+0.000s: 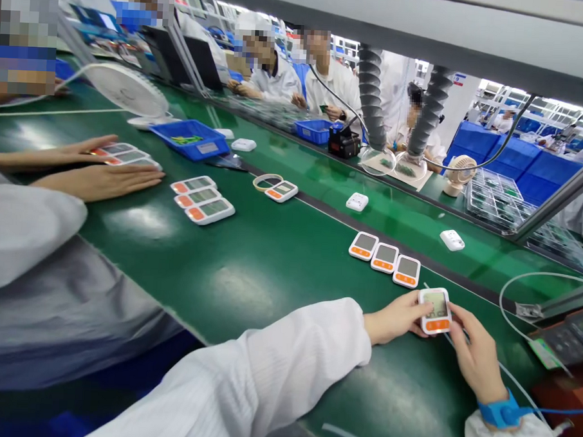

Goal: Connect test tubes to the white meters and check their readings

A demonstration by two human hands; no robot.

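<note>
Between my two hands is a small white digital display device (435,303) with an orange button strip and digits on its lit screen. My left hand (399,316) is closed around its left side, the thumb lying over the screen edge. At its right edge, the fingers of my right hand (479,352) pinch the casing; a blue strap (499,410) with a cord circles that wrist. Just beyond my left hand, three similar devices stand in a touching row, the nearest display device (407,271) with a blank screen.
A co-worker's hands (100,178) rest on more devices at left. Three grouped devices (203,200), a tape roll (268,182), a blue tray (193,139) and a white fan (127,92) stand on the green bench. A dark strip (330,212) divides it. An instrument (571,334) sits right.
</note>
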